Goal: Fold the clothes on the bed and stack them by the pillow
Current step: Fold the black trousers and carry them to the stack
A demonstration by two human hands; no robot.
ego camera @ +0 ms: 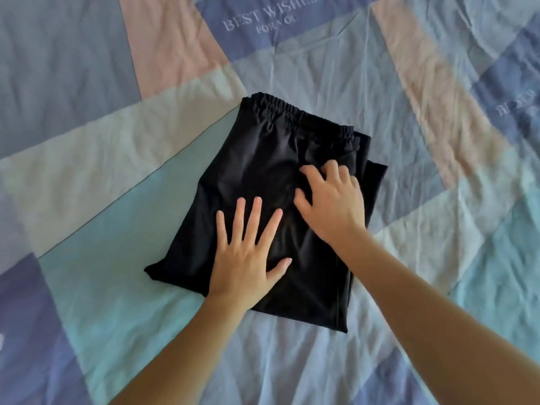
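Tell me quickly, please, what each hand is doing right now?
Left hand: open, pressing flat on the folded black pants.
Right hand: open, fingers bent, resting on the pants, gripping nothing.

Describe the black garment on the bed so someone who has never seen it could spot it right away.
Start from the patchwork bedspread of blue, pink and pale green blocks. Near its middle lies the folded black garment, with both hands pressed flat on it. It is the only dark thing there, and its gathered elastic waistband runs along the far edge.

wrinkled patchwork bedspread (380, 92) in blue, pink and teal, lettered "best wishes for you"
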